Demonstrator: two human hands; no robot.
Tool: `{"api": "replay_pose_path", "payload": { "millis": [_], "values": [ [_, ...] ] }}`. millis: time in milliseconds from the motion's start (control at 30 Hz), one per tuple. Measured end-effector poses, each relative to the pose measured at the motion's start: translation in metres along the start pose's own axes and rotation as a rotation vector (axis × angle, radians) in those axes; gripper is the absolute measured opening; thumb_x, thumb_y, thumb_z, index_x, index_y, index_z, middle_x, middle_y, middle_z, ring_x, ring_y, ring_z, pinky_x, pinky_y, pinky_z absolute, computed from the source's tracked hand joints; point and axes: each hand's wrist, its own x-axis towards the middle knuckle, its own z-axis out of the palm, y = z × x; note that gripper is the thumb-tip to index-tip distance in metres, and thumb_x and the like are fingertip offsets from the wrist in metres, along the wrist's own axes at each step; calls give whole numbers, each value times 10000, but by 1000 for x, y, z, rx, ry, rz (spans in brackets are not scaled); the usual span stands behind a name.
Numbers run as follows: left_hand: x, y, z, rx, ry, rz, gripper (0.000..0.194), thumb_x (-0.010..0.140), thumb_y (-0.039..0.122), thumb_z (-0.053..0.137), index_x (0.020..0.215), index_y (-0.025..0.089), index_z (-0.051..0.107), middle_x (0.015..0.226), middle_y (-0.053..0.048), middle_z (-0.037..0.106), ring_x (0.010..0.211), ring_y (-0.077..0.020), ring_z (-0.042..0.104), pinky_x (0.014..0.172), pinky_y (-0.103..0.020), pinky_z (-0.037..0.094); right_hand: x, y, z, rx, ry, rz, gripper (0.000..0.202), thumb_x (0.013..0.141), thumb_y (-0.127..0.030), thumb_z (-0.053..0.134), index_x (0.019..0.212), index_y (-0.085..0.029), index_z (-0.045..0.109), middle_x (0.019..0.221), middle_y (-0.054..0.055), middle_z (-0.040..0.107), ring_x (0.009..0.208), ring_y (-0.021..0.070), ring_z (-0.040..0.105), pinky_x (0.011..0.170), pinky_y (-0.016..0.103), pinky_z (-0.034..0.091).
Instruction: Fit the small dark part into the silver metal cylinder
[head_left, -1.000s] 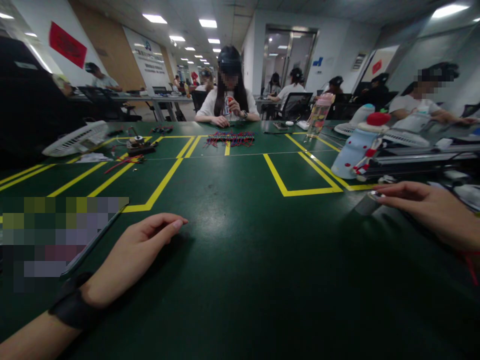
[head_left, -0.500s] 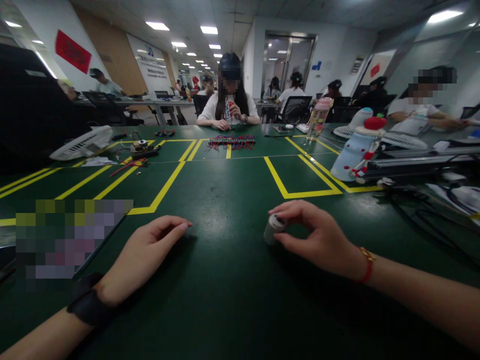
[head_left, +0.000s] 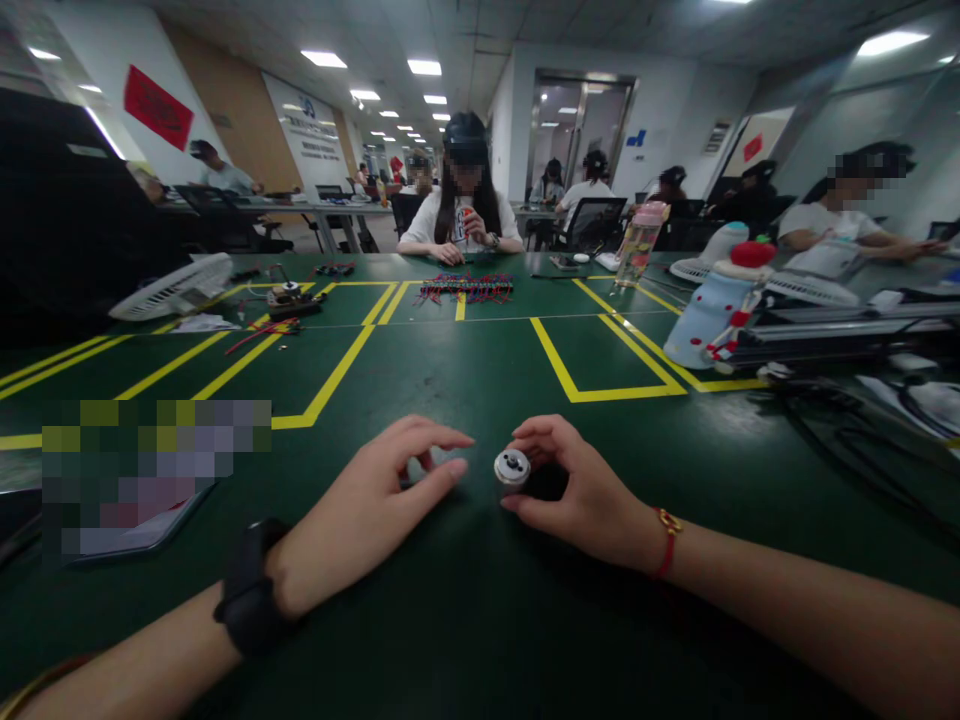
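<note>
A small cylindrical metal motor (head_left: 512,472) is upright at the middle of the near table, its round silver end with a dark centre shaft facing up. My right hand (head_left: 581,485) curls around it from the right, thumb at its lower front side and fingers behind it. Whether its base rests on the tabletop cannot be made out. From the left, my left hand (head_left: 390,495) reaches toward the motor with thumb and fingers apart. It holds nothing, and a short gap separates its fingertips from the motor.
Yellow tape (head_left: 630,393) marks the green table (head_left: 442,380). A blurred-out flat item (head_left: 150,480) lies left. A blue bottle (head_left: 701,315) and black cables (head_left: 840,430) are right. Wired parts (head_left: 465,288) lie before a person (head_left: 461,215) seated opposite; white fan (head_left: 172,287) at left.
My right hand has brought the motor leftward and turned its silver end up. My left hand has moved right toward it, and its fingers have spread from a pinch.
</note>
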Motion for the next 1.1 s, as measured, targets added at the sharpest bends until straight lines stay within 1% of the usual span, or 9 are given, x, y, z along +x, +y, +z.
{"api": "replay_pose_path", "payload": {
  "millis": [100, 200, 400, 633, 767, 867, 933, 1000, 1100],
  "values": [
    [10, 25, 13, -16, -36, 119, 250, 882, 350, 536, 1081, 281, 670, 1051, -22, 623, 920, -166, 578, 806, -304, 461, 1, 0, 1, 13, 7, -8, 542, 705, -211, 699, 1157, -218, 399, 1062, 15, 603, 958, 93, 599, 843, 256, 506],
    [18, 35, 18, -19, -10, 143, 183, 873, 309, 559, 945, 254, 718, 981, -22, 629, 899, -159, 579, 803, -297, 456, 1, 0, 1, 19, 5, -26, 529, 711, -224, 693, 1155, -212, 406, 1060, 17, 598, 946, 90, 599, 827, 248, 509],
    [18, 21, 14, -13, 81, 61, 188, 857, 360, 581, 933, 259, 720, 936, -12, 628, 840, -159, 583, 769, -296, 459, 1, 0, -1, -101, 97, 2, 476, 710, -191, 651, 1140, -205, 446, 1018, 21, 592, 888, 98, 584, 794, 256, 499],
    [14, 2, 43, 87, -71, 48, 162, 845, 346, 600, 892, 263, 731, 922, -13, 649, 904, -188, 583, 837, -327, 441, 0, 0, 0, -107, 84, 36, 387, 707, -218, 650, 1051, -199, 475, 964, 12, 588, 826, 92, 579, 734, 243, 499],
    [13, 4, 34, 31, -91, 18, 209, 838, 394, 598, 965, 270, 708, 957, -13, 650, 880, -185, 589, 795, -311, 454, 2, -4, -7, -106, 79, 60, 352, 715, -233, 652, 1019, -198, 479, 938, 12, 598, 806, 96, 593, 715, 241, 506],
    [4, -3, 9, -44, -56, -68, 291, 846, 460, 566, 1052, 278, 660, 968, -3, 647, 820, -169, 593, 736, -287, 458, -2, -3, -38, -172, 158, 126, 366, 721, -285, 663, 1024, -194, 479, 957, 31, 605, 831, 118, 604, 747, 266, 515],
    [-7, -15, -11, -73, -35, -155, 307, 862, 478, 531, 1053, 268, 646, 954, 1, 652, 833, -171, 593, 739, -279, 450, -11, 4, -72, -285, 259, 212, 411, 711, -358, 678, 1033, -194, 484, 962, 45, 609, 825, 141, 607, 744, 294, 517],
    [-20, -33, -26, -104, 2, -308, 342, 861, 512, 511, 1029, 247, 645, 818, 12, 647, 753, -169, 588, 682, -270, 441, -27, 17, -111, -454, 385, 318, 473, 678, -438, 694, 1037, -199, 498, 950, 54, 612, 792, 165, 602, 715, 321, 511],
    [-36, -60, -35, -227, 81, -437, 355, 861, 512, 512, 1025, 223, 638, 801, 15, 651, 760, -165, 586, 711, -265, 444, -57, 42, -163, -650, 533, 471, 519, 637, -494, 702, 1024, -201, 520, 935, 76, 620, 762, 192, 592, 683, 340, 498]
  ]
}}
